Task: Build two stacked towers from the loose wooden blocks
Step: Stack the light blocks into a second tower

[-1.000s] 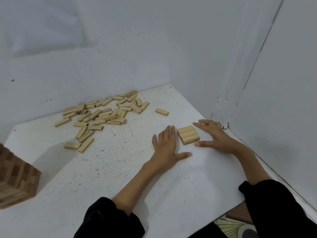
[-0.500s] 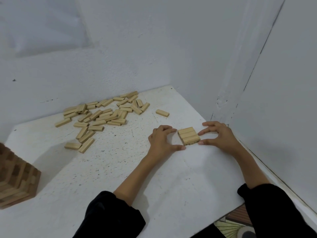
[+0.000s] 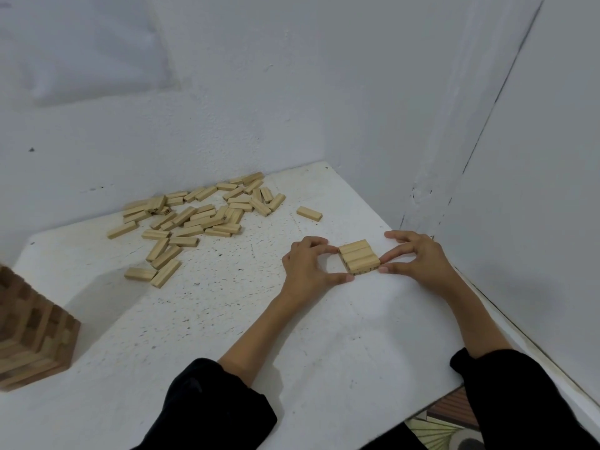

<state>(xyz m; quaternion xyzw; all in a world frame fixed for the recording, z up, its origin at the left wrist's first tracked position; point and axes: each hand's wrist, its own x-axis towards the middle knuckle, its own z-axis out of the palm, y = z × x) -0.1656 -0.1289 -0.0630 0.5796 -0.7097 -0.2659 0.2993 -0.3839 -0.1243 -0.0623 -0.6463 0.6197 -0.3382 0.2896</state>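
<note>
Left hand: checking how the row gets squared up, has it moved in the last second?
Yes. The left hand curled up from flat, its fingertips drawing in to the left edge of the block row.

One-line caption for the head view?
Left hand and right hand pinch a three-block layer on the white table; loose blocks lie beyond.

No readable text, label, brand, number or sign anywhere. The flat block layer (image 3: 358, 254), pinched between the fingers (image 3: 311, 243) of the left hand (image 3: 306, 266) and the right hand (image 3: 418, 259), has dark printed marks on its near side face. They sit just beside both thumbs and are too small to read. The loose block pile (image 3: 201, 216) lies well off to the left of the fingers, farther back on the worktop (image 3: 227, 319). A couple of its blocks show similar dark stamps, equally illegible.
</note>
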